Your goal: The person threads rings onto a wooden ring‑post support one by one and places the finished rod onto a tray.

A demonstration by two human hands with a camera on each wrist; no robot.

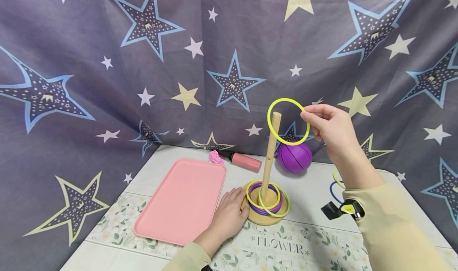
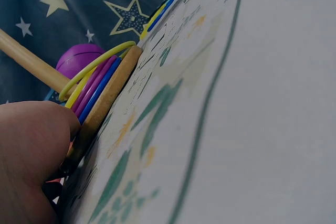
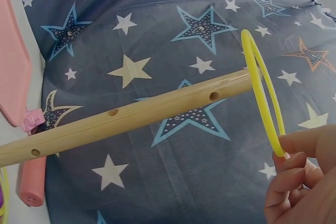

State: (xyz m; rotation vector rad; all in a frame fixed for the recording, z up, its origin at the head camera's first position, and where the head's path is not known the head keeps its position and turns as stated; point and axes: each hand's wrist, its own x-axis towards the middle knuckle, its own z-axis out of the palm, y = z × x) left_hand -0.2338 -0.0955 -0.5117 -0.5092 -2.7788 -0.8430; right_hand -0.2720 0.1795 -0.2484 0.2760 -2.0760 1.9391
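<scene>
My right hand (image 1: 332,132) pinches a yellow ring (image 1: 285,99) between thumb and fingers. The ring is upright, level with the top of a wooden post (image 1: 269,159); in the right wrist view the ring (image 3: 259,95) stands at the post's tip (image 3: 239,81). Several yellow, purple and blue rings (image 1: 247,194) lie around the post's foot, and a yellow-green one (image 1: 288,207) leans askew on them. My left hand (image 1: 229,213) rests beside the round wooden base (image 1: 264,221), fingers extended, at its left edge. In the left wrist view the thumb side (image 2: 31,150) hides part of the base.
A pink tray (image 1: 182,203) lies to the left. Behind are a pink hand pump (image 1: 247,162), a small pink crumpled item (image 1: 215,157) and a purple ball (image 1: 295,157). More rings (image 1: 332,193) lie at right, partly behind my forearm. A star-patterned curtain (image 1: 232,36) hangs at the back.
</scene>
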